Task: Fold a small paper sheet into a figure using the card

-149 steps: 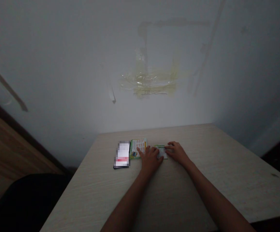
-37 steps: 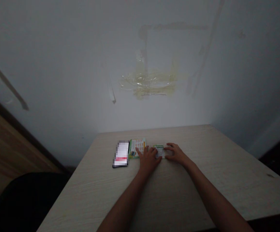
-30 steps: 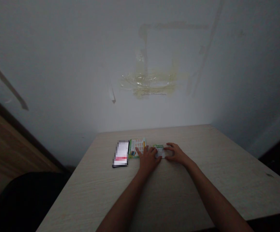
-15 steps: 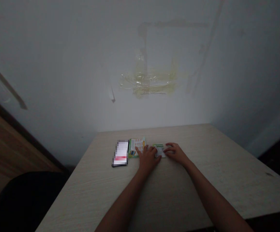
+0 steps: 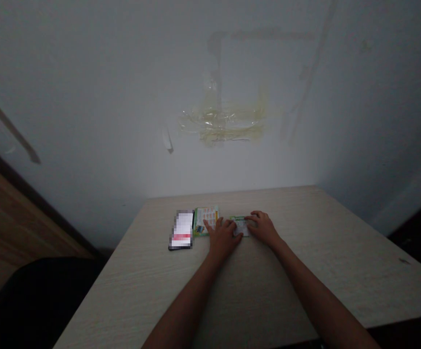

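Note:
My left hand [image 5: 224,236] lies with its fingers spread across two pieces of printed paper. Under its thumb side is a green-edged printed sheet or booklet [image 5: 206,215], lying flat. Its outer fingers rest on a smaller white card or leaflet [image 5: 241,227] with a green band along the top. At that smaller piece's right edge is my right hand [image 5: 263,228], fingers apart and bent, the tips touching or just over the edge. Part of both printed pieces is hidden beneath the left hand.
A phone [image 5: 181,230] with a blurred, lit screen lies left of the booklet. Everything rests on a pale wooden table [image 5: 152,291] pushed against a white wall [image 5: 123,97] with clear tape [image 5: 228,121] on it. A dark rounded object [image 5: 43,295] stands at the lower left.
My right hand has shifted slightly left and up, its fingertips now over the smaller card's right edge. My left hand stays in place.

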Action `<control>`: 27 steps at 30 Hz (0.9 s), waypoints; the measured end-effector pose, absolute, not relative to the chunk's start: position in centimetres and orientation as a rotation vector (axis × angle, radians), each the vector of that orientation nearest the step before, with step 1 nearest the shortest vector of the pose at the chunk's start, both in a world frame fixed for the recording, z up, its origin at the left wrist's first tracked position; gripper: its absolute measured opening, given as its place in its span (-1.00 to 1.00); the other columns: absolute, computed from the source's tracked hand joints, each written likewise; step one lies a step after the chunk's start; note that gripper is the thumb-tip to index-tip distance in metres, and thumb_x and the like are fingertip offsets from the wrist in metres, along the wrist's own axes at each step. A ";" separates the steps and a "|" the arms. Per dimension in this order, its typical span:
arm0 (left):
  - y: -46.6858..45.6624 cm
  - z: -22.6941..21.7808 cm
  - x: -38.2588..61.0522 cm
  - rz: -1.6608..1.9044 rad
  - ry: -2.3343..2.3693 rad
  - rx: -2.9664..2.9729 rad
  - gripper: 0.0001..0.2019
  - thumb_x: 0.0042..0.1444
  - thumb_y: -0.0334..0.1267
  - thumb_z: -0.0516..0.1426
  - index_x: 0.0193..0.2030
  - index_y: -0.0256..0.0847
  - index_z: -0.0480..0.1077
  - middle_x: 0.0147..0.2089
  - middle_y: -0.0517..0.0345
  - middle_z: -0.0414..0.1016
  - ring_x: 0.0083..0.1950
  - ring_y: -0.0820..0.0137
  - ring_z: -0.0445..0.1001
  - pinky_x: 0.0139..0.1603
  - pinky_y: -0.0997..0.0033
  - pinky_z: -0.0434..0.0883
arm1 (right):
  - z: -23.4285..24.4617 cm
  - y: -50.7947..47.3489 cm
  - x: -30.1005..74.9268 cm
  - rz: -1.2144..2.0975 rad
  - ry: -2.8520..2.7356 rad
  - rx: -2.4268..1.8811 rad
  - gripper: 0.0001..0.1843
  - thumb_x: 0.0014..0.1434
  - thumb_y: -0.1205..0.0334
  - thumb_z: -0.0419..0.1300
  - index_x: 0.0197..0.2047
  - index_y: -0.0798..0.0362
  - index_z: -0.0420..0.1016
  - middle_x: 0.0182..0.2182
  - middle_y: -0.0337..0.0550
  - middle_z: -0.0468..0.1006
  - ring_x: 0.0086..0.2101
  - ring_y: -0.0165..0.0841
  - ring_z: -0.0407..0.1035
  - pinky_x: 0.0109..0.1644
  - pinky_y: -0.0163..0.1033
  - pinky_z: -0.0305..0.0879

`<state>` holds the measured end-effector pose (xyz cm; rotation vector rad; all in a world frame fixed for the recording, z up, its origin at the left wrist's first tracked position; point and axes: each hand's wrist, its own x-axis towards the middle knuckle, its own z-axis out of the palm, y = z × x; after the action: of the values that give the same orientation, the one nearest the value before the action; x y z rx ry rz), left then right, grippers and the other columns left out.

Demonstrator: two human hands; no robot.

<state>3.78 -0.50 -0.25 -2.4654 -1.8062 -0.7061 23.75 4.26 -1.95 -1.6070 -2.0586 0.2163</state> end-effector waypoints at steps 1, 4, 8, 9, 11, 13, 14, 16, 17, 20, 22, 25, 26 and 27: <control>-0.5 -0.2 3.8 -0.708 -1.805 -2.465 -0.68 0.15 0.06 0.15 0.00 0.07 0.42 0.09 0.17 0.50 0.32 0.01 0.16 0.21 -0.63 -0.54 | -1.9 4.3 23.6 0.211 -2.056 -1.630 -0.62 0.15 0.16 0.20 0.05 -0.15 0.55 0.07 -0.07 0.39 0.08 -0.18 0.22 0.21 -0.09 0.13; -0.7 -0.1 3.8 -0.716 -1.814 -2.460 -0.68 0.14 0.05 0.16 0.00 0.06 0.42 0.09 0.16 0.50 0.32 0.02 0.16 0.21 -0.60 -0.57 | -1.6 4.3 23.4 0.196 -2.060 -1.681 -0.60 0.15 0.16 0.20 0.08 -0.18 0.52 0.06 -0.08 0.38 0.07 -0.18 0.22 0.19 -0.09 0.13; -0.7 0.0 3.9 -0.702 -1.820 -2.460 -0.67 0.15 0.05 0.16 0.02 0.06 0.42 0.10 0.16 0.49 0.32 0.02 0.15 0.21 -0.59 -0.57 | -1.5 4.3 23.2 0.196 -2.067 -1.725 -0.58 0.15 0.16 0.20 0.10 -0.20 0.50 0.08 -0.09 0.37 0.07 -0.19 0.20 0.17 -0.11 0.13; -0.7 0.0 3.9 -0.699 -1.816 -2.466 -0.67 0.15 0.05 0.15 0.01 0.06 0.42 0.11 0.16 0.49 0.32 0.02 0.15 0.21 -0.60 -0.56 | -1.4 4.3 23.2 0.195 -2.069 -1.733 -0.57 0.15 0.15 0.20 0.11 -0.20 0.49 0.08 -0.09 0.36 0.07 -0.19 0.20 0.16 -0.11 0.13; -0.6 0.0 3.8 -0.704 -1.808 -2.475 -0.68 0.14 0.05 0.15 0.00 0.06 0.42 0.10 0.17 0.49 0.32 0.01 0.16 0.19 -0.63 -0.56 | -1.4 4.3 23.2 0.191 -2.071 -1.743 -0.56 0.15 0.14 0.20 0.12 -0.21 0.48 0.08 -0.10 0.36 0.07 -0.18 0.19 0.16 -0.11 0.13; -0.5 0.0 3.8 -0.718 -1.799 -2.479 -0.69 0.15 0.05 0.15 -0.01 0.06 0.43 0.10 0.18 0.49 0.31 0.01 0.17 0.18 -0.64 -0.56 | -1.3 4.2 23.1 0.185 -2.070 -1.748 -0.55 0.14 0.14 0.21 0.13 -0.22 0.46 0.09 -0.11 0.35 0.08 -0.18 0.18 0.16 -0.11 0.12; -0.5 0.0 3.8 -0.724 -1.795 -2.480 -0.69 0.15 0.05 0.15 -0.01 0.06 0.43 0.10 0.18 0.49 0.31 0.01 0.16 0.18 -0.64 -0.56 | -1.3 4.2 23.1 0.182 -2.071 -1.750 -0.54 0.14 0.13 0.21 0.13 -0.23 0.46 0.09 -0.11 0.35 0.08 -0.18 0.18 0.16 -0.11 0.12; -0.5 -0.1 3.8 -0.733 -1.787 -2.484 -0.69 0.15 0.05 0.14 -0.01 0.06 0.42 0.10 0.18 0.49 0.32 0.01 0.16 0.18 -0.63 -0.56 | -1.3 4.1 23.1 0.174 -2.079 -1.755 -0.54 0.15 0.12 0.20 0.14 -0.23 0.45 0.09 -0.11 0.34 0.08 -0.18 0.18 0.16 -0.11 0.12; -0.5 -0.1 3.7 -0.737 -1.784 -2.484 -0.69 0.15 0.06 0.14 -0.01 0.07 0.42 0.10 0.18 0.49 0.32 0.01 0.15 0.19 -0.63 -0.57 | -1.3 4.1 23.1 0.169 -2.084 -1.758 -0.54 0.15 0.12 0.20 0.15 -0.23 0.44 0.10 -0.11 0.34 0.08 -0.18 0.18 0.16 -0.10 0.12; -0.6 -0.1 3.8 -0.751 -1.782 -2.469 -0.69 0.15 0.06 0.14 -0.02 0.07 0.42 0.09 0.20 0.50 0.32 0.02 0.15 0.19 -0.62 -0.58 | -1.3 4.0 23.1 0.156 -2.088 -1.758 -0.54 0.17 0.09 0.19 0.15 -0.22 0.43 0.10 -0.11 0.34 0.08 -0.19 0.17 0.15 -0.11 0.12; -0.6 -0.1 3.8 -0.743 -1.786 -2.466 -0.69 0.15 0.06 0.14 -0.01 0.07 0.42 0.09 0.19 0.50 0.32 0.02 0.15 0.20 -0.61 -0.58 | -1.3 4.0 23.0 0.148 -2.074 -1.762 -0.57 0.18 0.07 0.19 0.14 -0.22 0.44 0.10 -0.11 0.35 0.08 -0.19 0.18 0.15 -0.12 0.12; -0.7 0.0 3.8 -0.710 -1.805 -2.474 -0.69 0.15 0.06 0.14 0.00 0.07 0.42 0.11 0.17 0.49 0.32 0.02 0.15 0.21 -0.60 -0.56 | -1.4 4.0 22.9 0.138 -2.046 -1.764 -0.60 0.19 0.05 0.18 0.11 -0.23 0.46 0.08 -0.12 0.36 0.07 -0.21 0.19 0.14 -0.13 0.13; -0.7 0.0 3.8 -0.701 -1.813 -2.475 -0.68 0.15 0.06 0.14 0.00 0.08 0.42 0.11 0.17 0.49 0.33 0.02 0.15 0.22 -0.60 -0.55 | -1.4 4.0 22.9 0.138 -2.042 -1.762 -0.61 0.19 0.05 0.19 0.10 -0.23 0.47 0.07 -0.12 0.37 0.06 -0.21 0.19 0.14 -0.13 0.14; -0.7 0.1 3.8 -0.693 -1.821 -2.475 -0.68 0.15 0.06 0.14 0.01 0.08 0.42 0.12 0.16 0.48 0.33 0.02 0.15 0.22 -0.60 -0.55 | -1.4 4.0 22.9 0.139 -2.041 -1.757 -0.61 0.19 0.05 0.19 0.10 -0.23 0.47 0.06 -0.12 0.37 0.06 -0.21 0.20 0.15 -0.13 0.14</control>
<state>3.80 -0.68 0.06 -2.4745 -1.8205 -0.6933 22.86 4.00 -1.38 -1.7566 -2.0409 0.1394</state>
